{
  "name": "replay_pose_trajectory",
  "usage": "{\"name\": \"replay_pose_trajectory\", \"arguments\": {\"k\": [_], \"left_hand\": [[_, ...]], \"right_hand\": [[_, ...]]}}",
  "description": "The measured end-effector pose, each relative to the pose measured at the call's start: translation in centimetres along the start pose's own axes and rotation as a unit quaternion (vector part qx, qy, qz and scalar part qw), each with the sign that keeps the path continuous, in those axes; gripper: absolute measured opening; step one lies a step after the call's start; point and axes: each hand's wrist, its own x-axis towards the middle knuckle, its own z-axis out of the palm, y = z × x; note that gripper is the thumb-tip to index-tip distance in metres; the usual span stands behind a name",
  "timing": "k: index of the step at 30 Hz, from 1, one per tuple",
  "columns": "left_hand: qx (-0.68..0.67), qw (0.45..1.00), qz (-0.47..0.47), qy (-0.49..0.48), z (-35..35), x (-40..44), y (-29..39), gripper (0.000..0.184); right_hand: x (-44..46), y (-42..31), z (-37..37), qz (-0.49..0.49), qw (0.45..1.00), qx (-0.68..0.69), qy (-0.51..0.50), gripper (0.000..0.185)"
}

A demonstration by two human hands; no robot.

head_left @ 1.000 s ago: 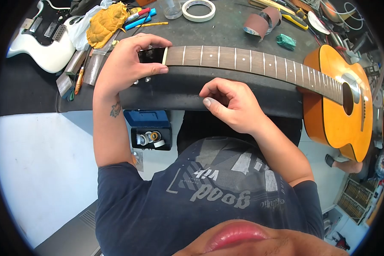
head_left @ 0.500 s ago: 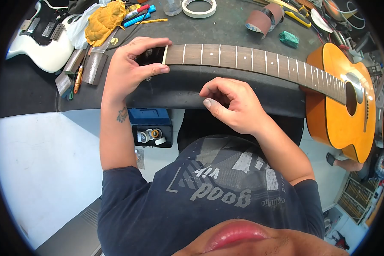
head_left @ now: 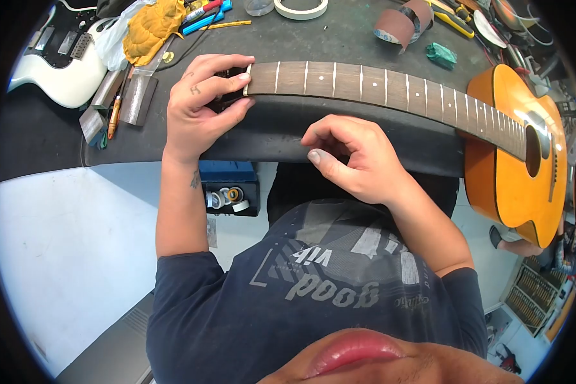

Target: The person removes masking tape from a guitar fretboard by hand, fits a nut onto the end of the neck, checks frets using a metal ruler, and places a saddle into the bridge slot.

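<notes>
An acoustic guitar with a yellow-orange body (head_left: 515,185) lies across the bench edge, its bare fretboard (head_left: 349,82) facing up; no strings show on it. My left hand (head_left: 201,105) grips the headstock end. One fingertip rests on the pale nut (head_left: 249,78), another is at the far edge and the thumb is at the near edge. Most of the dark headstock is hidden behind that hand. Just in front of the neck, apart from it, my right hand (head_left: 355,157) hovers with loosely curled fingers. A gap separates its thumb and forefinger, and nothing is visible between them.
A white electric guitar (head_left: 61,80) lies at the left beside metal blocks (head_left: 137,100) and a yellow cloth (head_left: 150,32). Masking tape (head_left: 301,14), a sandpaper roll (head_left: 390,31) and a green packet (head_left: 441,55) sit behind the neck. A blue toolbox (head_left: 233,171) stands below the bench.
My left hand has shifted slightly right and turned, bringing one finger down onto the nut. In view, the guitar body sits slightly farther right. My right hand has barely moved.
</notes>
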Motion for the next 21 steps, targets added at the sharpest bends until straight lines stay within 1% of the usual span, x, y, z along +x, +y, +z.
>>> {"name": "replay_pose_trajectory", "arguments": {"k": [5,11,14,21], "left_hand": [[-0.007,1.0,0.013,-0.016,-0.36,0.25,-0.06,0.036],[-0.048,0.997,-0.054,-0.037,-0.75,0.52,0.26,0.03],[-0.061,0.995,-0.073,-0.039,-0.87,0.63,0.17,0.029],[-0.074,0.992,-0.092,-0.042,-0.96,0.77,0.11,0.032]], "right_hand": [[0.02,0.2,0.06,0.002,1.0,0.015,0.003,0.016],[-0.1,0.17,-0.02,0.001,1.0,0.021,0.006,0.016],[-0.16,-0.28,-0.31,0.02,1.0,0.015,-0.017,0.016],[-0.23,0.06,0.13,-0.006,1.0,0.012,0.011,0.017]]}}
